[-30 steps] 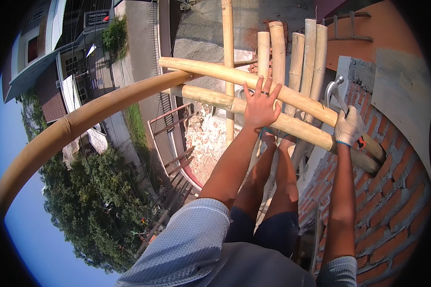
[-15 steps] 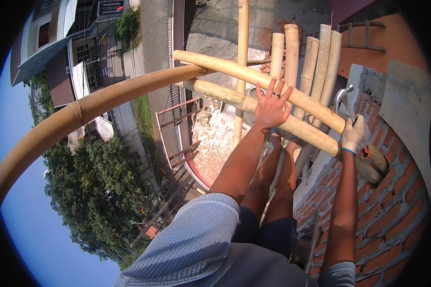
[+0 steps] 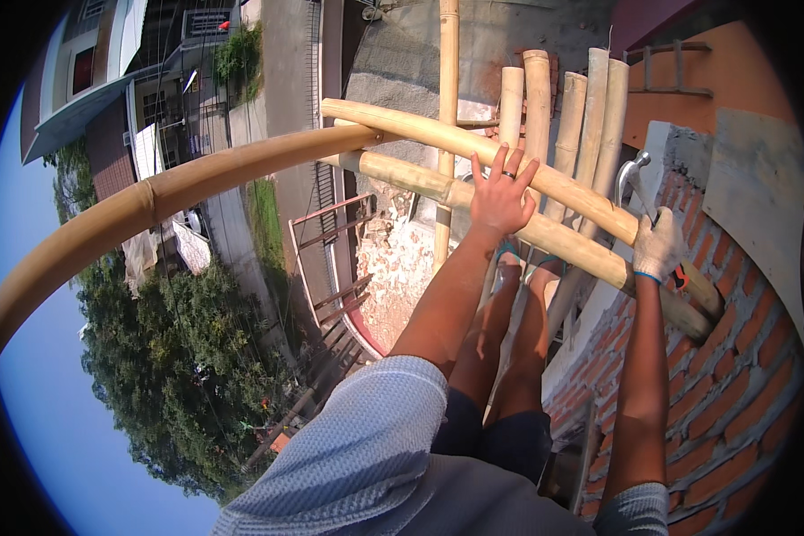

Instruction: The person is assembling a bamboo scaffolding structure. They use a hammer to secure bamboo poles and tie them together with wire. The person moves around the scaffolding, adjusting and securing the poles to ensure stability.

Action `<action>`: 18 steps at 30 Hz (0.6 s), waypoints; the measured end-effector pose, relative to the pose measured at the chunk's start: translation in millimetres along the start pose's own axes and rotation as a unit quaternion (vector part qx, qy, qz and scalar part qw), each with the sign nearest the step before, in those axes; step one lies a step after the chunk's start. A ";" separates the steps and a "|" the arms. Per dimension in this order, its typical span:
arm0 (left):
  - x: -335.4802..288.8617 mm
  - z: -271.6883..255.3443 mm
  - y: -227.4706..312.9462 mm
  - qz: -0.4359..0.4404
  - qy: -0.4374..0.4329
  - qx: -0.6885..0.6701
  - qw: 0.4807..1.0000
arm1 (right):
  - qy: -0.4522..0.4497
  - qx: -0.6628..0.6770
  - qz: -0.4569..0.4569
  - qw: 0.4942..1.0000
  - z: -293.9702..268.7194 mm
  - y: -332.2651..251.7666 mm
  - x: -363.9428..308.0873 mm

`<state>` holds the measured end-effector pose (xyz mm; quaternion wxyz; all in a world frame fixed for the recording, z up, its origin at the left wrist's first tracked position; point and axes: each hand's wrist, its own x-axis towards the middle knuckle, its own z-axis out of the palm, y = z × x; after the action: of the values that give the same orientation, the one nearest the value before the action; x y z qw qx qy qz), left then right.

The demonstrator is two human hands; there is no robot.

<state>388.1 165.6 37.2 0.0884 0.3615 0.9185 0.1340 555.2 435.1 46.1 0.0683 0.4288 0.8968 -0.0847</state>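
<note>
Two bamboo poles run side by side across the middle: the far pole [image 3: 402,119] and the near pole [image 3: 581,246]. My bare left hand [image 3: 503,201], with a dark ring on one finger, lies spread over both, fingertips on the far one. My right hand [image 3: 659,246], in a pale knitted work glove, is closed round the handle of a claw hammer [image 3: 632,176]. It is at the right end of the poles, beside the brick wall. The hammer's metal head points up and away; an orange and black part of its handle shows below the glove.
A thick bamboo pole [image 3: 89,225] crosses from the left to the far pole. An upright bamboo pole [image 3: 449,62] stands behind them, with several cut poles [image 3: 590,125] to its right. A brick wall [image 3: 732,393] rises at right. Far below lie rubble [image 3: 393,268] and a road [image 3: 290,116].
The view has shifted slightly, and the standing poles appear a little further left. Both hands keep their holds; the hammer's head has moved slightly left in the picture.
</note>
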 end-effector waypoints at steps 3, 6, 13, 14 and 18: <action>-0.2 0.1 0.7 0.003 0.006 0.002 1.000 | -0.016 0.009 0.008 1.000 2.2 1.6 0.8; -0.3 0.1 0.9 0.005 0.003 0.012 1.000 | -0.025 0.027 0.013 0.999 -1.9 2.8 4.9; -0.9 2.5 -1.4 0.017 0.020 0.016 1.000 | -0.119 0.115 0.055 0.985 -37.3 0.7 -19.7; -0.9 2.8 -1.4 0.015 0.017 0.017 1.000 | -0.129 0.143 0.071 0.979 -41.4 0.1 -29.9; -1.6 2.9 -2.2 0.018 0.021 0.011 1.000 | -0.140 0.134 0.119 0.974 -44.3 1.5 -76.4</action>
<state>388.6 163.5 33.9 0.0630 0.3761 0.9148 0.1331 601.7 387.5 104.1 0.1445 0.5214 0.8017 -0.2542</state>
